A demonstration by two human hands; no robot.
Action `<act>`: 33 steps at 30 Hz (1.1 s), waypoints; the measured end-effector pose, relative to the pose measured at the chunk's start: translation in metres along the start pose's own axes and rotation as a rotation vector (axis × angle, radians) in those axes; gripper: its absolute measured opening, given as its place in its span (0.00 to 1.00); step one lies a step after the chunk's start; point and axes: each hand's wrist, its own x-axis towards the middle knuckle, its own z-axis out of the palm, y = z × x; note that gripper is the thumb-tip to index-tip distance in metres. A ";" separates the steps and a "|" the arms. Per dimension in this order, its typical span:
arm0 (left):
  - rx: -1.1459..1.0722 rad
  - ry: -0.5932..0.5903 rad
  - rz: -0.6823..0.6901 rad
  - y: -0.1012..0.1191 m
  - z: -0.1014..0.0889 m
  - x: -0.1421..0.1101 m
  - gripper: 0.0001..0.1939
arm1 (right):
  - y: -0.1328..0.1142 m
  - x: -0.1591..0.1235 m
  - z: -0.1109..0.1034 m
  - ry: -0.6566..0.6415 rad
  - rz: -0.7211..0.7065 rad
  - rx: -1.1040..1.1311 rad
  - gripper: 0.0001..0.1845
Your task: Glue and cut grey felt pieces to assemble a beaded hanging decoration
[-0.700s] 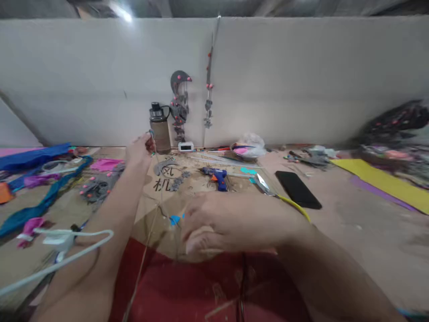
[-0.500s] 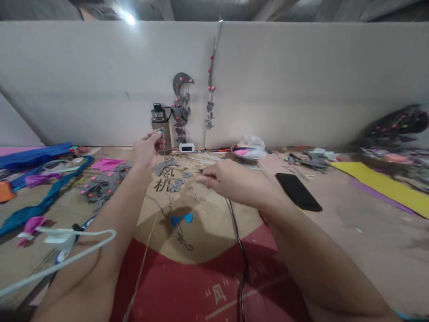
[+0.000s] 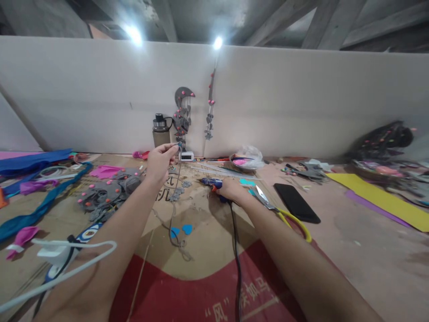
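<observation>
My left hand is raised, pinching a small bluish piece between thumb and fingertips, with a thin cord hanging below it. My right hand is closed around a blue hot glue gun with an orange trigger; its nozzle points left, low over the cardboard. A black power cable runs from it toward me. Between my arms lie two blue felt hearts, a loose grey cord and small grey felt shapes.
Yellow-handled scissors lie beside my right forearm, near a black phone. Behind are a bottle, a small white clock and a bowl. Grey felt ornaments hang against the white panel. A white wire stand crosses my left forearm.
My right hand has moved down and the glue gun now shows plainly in it. My left hand has shifted right and slightly lower with the small piece. The view has tilted up.
</observation>
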 end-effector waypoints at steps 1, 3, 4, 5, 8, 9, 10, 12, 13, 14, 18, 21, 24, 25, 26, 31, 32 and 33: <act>-0.015 0.005 -0.018 -0.001 0.000 0.000 0.12 | 0.002 0.002 0.000 -0.014 0.027 0.012 0.12; -0.040 0.020 -0.049 -0.004 -0.002 0.001 0.12 | 0.004 0.005 0.000 -0.043 0.078 0.027 0.13; -0.048 0.031 -0.061 -0.005 -0.003 0.002 0.12 | 0.005 0.007 0.000 -0.053 0.101 0.038 0.13; -0.054 0.043 -0.071 -0.006 -0.004 0.003 0.12 | 0.006 0.008 0.000 -0.061 0.120 0.049 0.14; -0.054 0.077 -0.089 -0.009 -0.009 0.006 0.12 | 0.009 0.010 0.000 -0.072 0.139 0.074 0.15; -0.047 0.086 -0.092 -0.010 -0.010 0.006 0.12 | 0.010 0.010 0.000 -0.070 0.132 0.075 0.14; -0.035 0.092 -0.095 -0.011 -0.011 0.007 0.13 | 0.010 0.010 0.000 -0.065 0.119 0.070 0.14; 0.002 0.098 -0.092 -0.013 -0.012 0.008 0.13 | 0.009 0.008 -0.001 -0.050 0.092 0.047 0.12; 0.028 0.098 -0.086 -0.015 -0.012 0.007 0.13 | 0.007 0.006 -0.002 -0.026 0.073 0.031 0.13; 0.060 0.095 -0.078 -0.016 -0.011 0.007 0.13 | 0.003 0.003 -0.005 0.023 0.040 0.023 0.13; 0.265 0.058 -0.027 -0.022 -0.004 -0.003 0.11 | -0.022 -0.011 -0.020 0.376 -0.236 0.216 0.07; 0.487 -0.005 0.044 -0.022 0.007 -0.016 0.11 | -0.040 -0.022 -0.029 0.566 -0.399 0.407 0.06; 0.627 -0.101 0.075 -0.019 0.018 -0.030 0.10 | -0.046 -0.028 -0.033 0.673 -0.460 0.442 0.07; 0.647 -0.117 0.089 -0.017 0.022 -0.033 0.10 | -0.046 -0.028 -0.032 0.682 -0.458 0.441 0.07; 0.660 -0.128 0.103 -0.017 0.025 -0.037 0.09 | -0.045 -0.028 -0.032 0.679 -0.447 0.437 0.07; 0.684 -0.145 0.176 -0.016 0.035 -0.047 0.05 | -0.043 -0.027 -0.032 0.629 -0.350 0.409 0.07; 0.693 -0.148 0.196 -0.017 0.036 -0.048 0.04 | -0.044 -0.027 -0.033 0.626 -0.338 0.403 0.07; 0.705 -0.154 0.215 -0.017 0.036 -0.049 0.04 | -0.044 -0.028 -0.033 0.624 -0.330 0.398 0.07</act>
